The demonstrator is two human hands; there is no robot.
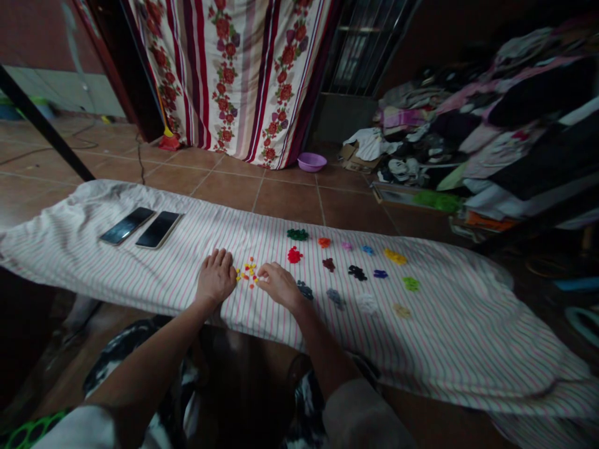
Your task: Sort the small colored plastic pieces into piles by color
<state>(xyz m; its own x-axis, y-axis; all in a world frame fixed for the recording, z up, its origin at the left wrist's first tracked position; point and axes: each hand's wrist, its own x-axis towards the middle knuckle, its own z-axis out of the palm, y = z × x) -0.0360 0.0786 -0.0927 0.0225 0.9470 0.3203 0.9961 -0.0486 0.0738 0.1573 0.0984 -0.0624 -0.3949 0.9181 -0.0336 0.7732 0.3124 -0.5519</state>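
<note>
Right fingers [271, 270] beside scattered yellow and red pieces [251, 272], pinched or apart unclear, tips dim and tiny.

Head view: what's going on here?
The right hand reaches to a small scatter of yellow and orange pieces; whether it grips one is unclear. The left hand lies palm down at the scatter's left edge. Single-colour piles sit to the right on the striped cloth, two phones to the left.

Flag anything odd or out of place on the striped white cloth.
The small yellow, orange and red pieces between the left hand and right hand stand out: colours lie mixed, while small heaps farther right each look single-coloured.
</note>
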